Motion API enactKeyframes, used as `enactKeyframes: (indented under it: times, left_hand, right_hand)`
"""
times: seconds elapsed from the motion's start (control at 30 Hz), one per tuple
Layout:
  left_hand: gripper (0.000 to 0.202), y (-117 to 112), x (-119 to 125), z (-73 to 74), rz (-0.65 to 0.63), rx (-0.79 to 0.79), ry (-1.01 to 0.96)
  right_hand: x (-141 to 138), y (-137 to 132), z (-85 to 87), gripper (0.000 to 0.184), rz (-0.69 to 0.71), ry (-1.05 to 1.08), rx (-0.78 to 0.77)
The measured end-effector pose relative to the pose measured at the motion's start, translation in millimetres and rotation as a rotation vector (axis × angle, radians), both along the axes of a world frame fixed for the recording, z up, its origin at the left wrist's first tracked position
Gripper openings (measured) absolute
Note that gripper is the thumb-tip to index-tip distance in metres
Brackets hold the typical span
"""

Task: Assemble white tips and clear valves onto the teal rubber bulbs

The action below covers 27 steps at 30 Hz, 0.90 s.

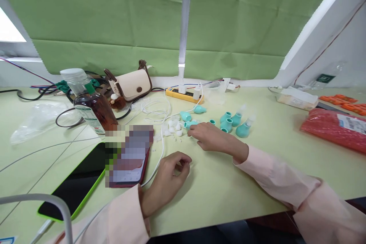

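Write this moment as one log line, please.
left hand: curled beside lit phone | right hand: near white pieces and teal bulbs | grasp, either hand: unclear

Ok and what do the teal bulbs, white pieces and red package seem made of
Teal bulbs: probably rubber or plastic, smooth with soft highlights. White pieces: likely plastic, uniformly white; finish too small to judge. Red package: apparently thin plastic film, shiny and wrinkled.

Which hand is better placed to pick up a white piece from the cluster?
Probably the right hand: its fingers are close beside the white pieces, while the left hand sits farther off.
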State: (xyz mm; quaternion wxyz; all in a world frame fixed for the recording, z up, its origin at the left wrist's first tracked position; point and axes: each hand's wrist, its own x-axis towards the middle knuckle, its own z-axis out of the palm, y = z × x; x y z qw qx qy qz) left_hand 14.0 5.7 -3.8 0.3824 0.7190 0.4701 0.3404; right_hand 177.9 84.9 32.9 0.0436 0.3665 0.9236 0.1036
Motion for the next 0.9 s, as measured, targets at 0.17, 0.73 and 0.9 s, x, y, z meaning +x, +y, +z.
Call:
enactKeyframes:
  times: [0.17,0.73,0.9]
  left_hand:
    - [0.014,0.1,0.7,1.7,0.012,-0.003,-0.027]
    - [0.04,13.8,-2.5,-5.7,0.099,-0.479,-0.77]
    - [0.032,15.3,-4.1,-3.9,0.136,-0.451,-0.743]
  right_hand:
    - [5.3,6.5,-18.3,0.023,0.06,0.017,0.046]
    - [-16.9,-18.5,-7.8,0.02,0.26,0.719,-0.121]
    - [-21.2,-21.3,-20.7,0.02,0.286,0.891,-0.119]
